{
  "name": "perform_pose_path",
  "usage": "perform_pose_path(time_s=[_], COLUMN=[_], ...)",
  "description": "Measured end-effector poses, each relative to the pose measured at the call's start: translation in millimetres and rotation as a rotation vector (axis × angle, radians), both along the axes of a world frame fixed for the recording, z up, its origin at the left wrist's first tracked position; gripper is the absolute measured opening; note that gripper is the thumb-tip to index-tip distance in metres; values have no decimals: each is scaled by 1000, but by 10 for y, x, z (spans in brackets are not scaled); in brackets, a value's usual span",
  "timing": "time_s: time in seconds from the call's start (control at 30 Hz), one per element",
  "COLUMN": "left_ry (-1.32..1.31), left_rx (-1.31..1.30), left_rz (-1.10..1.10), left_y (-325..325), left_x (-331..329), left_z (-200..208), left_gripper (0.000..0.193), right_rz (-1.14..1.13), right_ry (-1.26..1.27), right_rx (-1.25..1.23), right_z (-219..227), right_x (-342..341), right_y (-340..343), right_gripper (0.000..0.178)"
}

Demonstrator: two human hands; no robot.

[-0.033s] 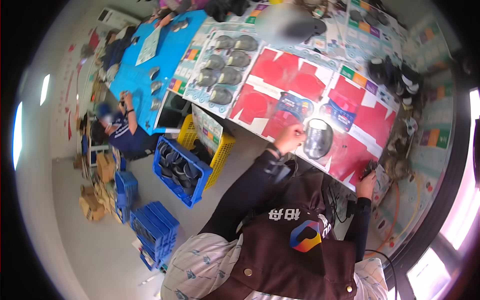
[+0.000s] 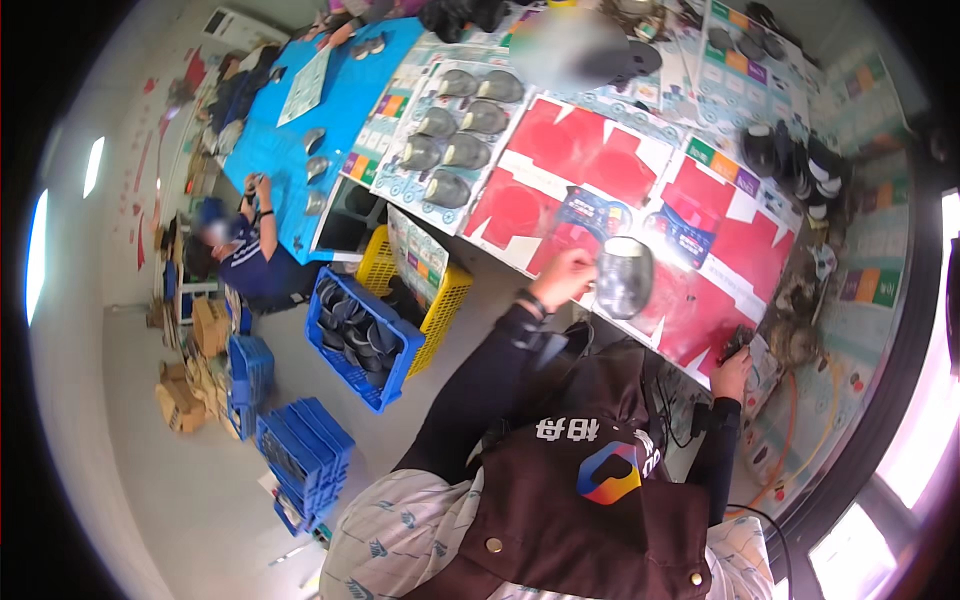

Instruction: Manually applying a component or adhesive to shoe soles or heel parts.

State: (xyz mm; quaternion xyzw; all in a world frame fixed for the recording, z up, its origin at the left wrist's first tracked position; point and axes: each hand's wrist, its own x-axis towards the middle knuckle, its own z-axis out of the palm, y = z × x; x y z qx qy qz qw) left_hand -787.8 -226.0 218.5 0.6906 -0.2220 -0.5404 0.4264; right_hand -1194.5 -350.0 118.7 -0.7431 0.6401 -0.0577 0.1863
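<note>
Over the red and white sheet, my left hand [image 2: 562, 280] pinches the left edge of a dark grey, glossy, rounded shell-like piece [image 2: 625, 278]. Light glares off the sheet around it. At the table's near right corner, my right hand [image 2: 732, 374] has its fingers closed around a small dark object [image 2: 738, 342], whose kind is too small to make out. Several similar grey shells [image 2: 446, 187] lie in two rows on a patterned white board [image 2: 400, 188] to the left.
Dark curved pieces fill a blue crate [image 2: 400, 372], beside a yellow crate [image 2: 446, 314] on the floor at left. A blurred light round shape [image 2: 565, 48] hangs over the far table. Another person [image 2: 250, 250] works at the blue table [image 2: 275, 165]. Stacked blue crates [image 2: 305, 455] stand lower left.
My left hand and the grey shell have shifted a little to the left. My right hand stays at the corner with the dark object.
</note>
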Motion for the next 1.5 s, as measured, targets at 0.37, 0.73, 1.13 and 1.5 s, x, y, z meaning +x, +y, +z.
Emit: perform_pose_path(time_s=[0.37, 0.73, 1.13, 1.5], left_ry=[201, 405, 638, 602], left_rx=[-320, -476, -497, -181], left_rz=[1063, 1222, 1112, 882], left_y=[2551, 2586, 2540, 2332], left_x=[2230, 4689, 4985, 4384], left_z=[91, -1430, -1520, -1688], left_gripper=[19, 17, 30, 34], right_rz=[358, 374, 404, 389], right_ry=[-265, -194, -230, -220], right_rx=[-21, 29, 388, 459], right_z=[820, 774, 566, 695], right_x=[1911, 4024, 5757, 5786], right_y=[-11, 861, 1385, 1298], right_gripper=[60, 42, 34, 30])
